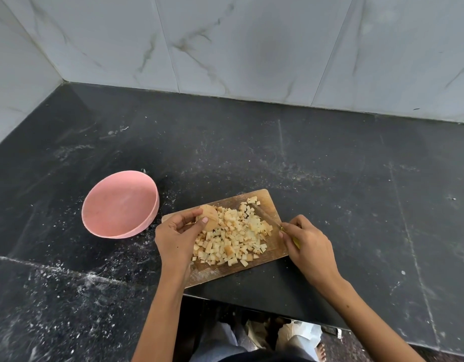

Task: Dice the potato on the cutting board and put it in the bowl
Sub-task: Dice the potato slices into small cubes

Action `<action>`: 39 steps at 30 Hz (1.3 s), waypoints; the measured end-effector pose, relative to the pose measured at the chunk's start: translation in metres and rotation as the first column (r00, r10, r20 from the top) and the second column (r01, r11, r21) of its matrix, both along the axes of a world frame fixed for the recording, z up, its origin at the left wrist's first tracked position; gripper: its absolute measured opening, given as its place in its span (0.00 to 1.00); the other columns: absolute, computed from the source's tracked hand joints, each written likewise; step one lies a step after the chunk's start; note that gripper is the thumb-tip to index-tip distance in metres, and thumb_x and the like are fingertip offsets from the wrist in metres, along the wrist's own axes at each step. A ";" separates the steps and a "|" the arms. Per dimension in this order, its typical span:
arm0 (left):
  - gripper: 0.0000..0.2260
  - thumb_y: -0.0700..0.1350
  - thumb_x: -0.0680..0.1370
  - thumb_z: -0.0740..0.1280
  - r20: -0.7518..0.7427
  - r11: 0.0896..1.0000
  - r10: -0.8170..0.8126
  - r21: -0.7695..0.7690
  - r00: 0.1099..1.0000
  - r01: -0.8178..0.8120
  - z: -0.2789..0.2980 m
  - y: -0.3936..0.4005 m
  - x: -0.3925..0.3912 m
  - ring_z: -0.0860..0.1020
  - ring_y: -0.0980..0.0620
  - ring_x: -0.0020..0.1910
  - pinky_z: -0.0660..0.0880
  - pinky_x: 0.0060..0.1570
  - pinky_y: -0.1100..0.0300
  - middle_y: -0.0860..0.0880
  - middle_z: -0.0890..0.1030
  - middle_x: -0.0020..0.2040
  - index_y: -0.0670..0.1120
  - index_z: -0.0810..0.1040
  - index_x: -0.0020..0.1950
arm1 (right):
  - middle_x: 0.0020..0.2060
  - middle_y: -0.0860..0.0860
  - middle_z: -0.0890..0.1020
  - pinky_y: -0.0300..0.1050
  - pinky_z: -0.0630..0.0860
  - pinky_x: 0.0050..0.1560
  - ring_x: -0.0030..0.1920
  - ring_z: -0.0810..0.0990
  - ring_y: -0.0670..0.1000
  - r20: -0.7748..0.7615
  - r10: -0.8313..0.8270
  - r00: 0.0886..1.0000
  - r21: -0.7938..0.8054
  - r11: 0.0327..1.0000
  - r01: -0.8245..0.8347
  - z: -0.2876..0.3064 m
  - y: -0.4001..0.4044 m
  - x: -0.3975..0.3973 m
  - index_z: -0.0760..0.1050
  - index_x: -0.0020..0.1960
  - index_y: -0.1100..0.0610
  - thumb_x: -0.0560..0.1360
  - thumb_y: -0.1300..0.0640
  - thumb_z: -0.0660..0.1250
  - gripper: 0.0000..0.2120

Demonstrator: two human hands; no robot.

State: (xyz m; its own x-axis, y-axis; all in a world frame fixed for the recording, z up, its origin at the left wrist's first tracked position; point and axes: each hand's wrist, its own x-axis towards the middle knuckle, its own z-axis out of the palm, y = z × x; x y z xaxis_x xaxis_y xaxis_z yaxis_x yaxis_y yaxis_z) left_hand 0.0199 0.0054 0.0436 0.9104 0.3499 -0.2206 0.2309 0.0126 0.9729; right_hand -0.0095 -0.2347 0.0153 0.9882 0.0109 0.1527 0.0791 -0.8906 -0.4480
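Head view: the left hand (177, 235) pinches the last uncut potato piece (209, 221), thumb and fingers curled round it, just above the board (267, 202). The right hand (308, 242) grips the knife (267, 218) by its handle, blade lying low across the far side of the dice (231, 237), which are heaped between the two hands. The bowl (121, 203) sits well to the left of the left hand, off the board, nothing in it.

The rounded piece is small and likely slippery; if it rolls under the blade, the pinching fingertips (204, 220) sit right in the cut line. The heap crowds the board, so a cut made against it could push dice over the near edge. The board's near corner overhangs the counter (356, 178) edge, so hard pressure there might tip it.
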 end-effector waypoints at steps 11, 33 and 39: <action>0.11 0.32 0.70 0.74 -0.021 0.998 0.031 -0.058 0.999 -0.032 0.001 0.008 -0.002 0.84 0.51 0.47 0.78 0.42 0.68 0.45 0.85 0.47 0.44 0.83 0.48 | 0.41 0.49 0.76 0.38 0.63 0.25 0.31 0.74 0.49 0.018 0.115 0.993 -0.095 0.989 -0.113 -0.001 0.013 0.002 0.79 0.43 0.58 0.72 0.61 0.72 0.02; 0.11 0.32 0.71 0.73 -0.014 0.994 0.019 -0.105 1.000 -0.020 -0.001 0.021 -0.008 0.83 0.47 0.50 0.80 0.49 0.62 0.43 0.85 0.49 0.42 0.83 0.50 | 0.36 0.47 0.68 0.38 0.59 0.25 0.28 0.64 0.47 0.080 -0.124 0.989 -0.043 0.991 0.127 0.003 0.015 -0.041 0.80 0.42 0.57 0.74 0.57 0.69 0.04; 0.11 0.32 0.71 0.73 -0.039 0.994 0.011 -0.109 0.999 -0.016 -0.001 0.019 -0.008 0.83 0.48 0.50 0.80 0.49 0.62 0.43 0.85 0.49 0.42 0.83 0.51 | 0.36 0.46 0.67 0.35 0.55 0.23 0.27 0.63 0.46 0.025 -0.159 0.987 -0.054 0.986 0.160 -0.007 0.029 -0.048 0.76 0.37 0.59 0.72 0.61 0.72 0.07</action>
State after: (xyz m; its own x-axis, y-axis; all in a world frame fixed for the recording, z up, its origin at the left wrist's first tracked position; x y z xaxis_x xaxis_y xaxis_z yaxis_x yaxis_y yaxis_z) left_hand 0.0114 0.0244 0.0428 0.8959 0.3340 -0.2930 0.2671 0.1221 0.9559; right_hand -0.0577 -0.2055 0.0081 0.9746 -0.1374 0.1770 -0.0571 -0.9161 -0.3968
